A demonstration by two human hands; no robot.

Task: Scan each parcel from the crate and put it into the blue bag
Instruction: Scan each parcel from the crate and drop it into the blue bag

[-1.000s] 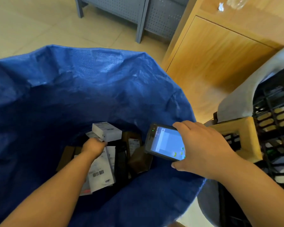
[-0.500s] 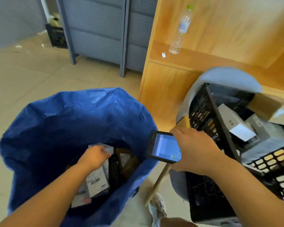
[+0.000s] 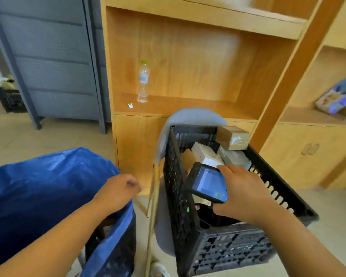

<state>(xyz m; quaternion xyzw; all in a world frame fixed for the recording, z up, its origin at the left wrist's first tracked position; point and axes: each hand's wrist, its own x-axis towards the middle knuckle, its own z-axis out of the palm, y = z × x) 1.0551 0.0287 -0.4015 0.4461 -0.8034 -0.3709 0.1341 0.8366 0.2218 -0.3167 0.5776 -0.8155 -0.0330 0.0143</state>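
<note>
Left hand (image 3: 118, 193) out of bag (image 3: 48, 176) — scanner (image 3: 208, 183) over crate (image 3: 176, 186)

Pale beige tiled floor (image 3: 48, 136). A light wooden shelving unit (image 3: 188, 56) carries a clear green-capped plastic bottle (image 3: 143, 82), upright near its lower shelf's left edge. A grey perforated metal cabinet (image 3: 54, 72) stands just left of it.
</note>
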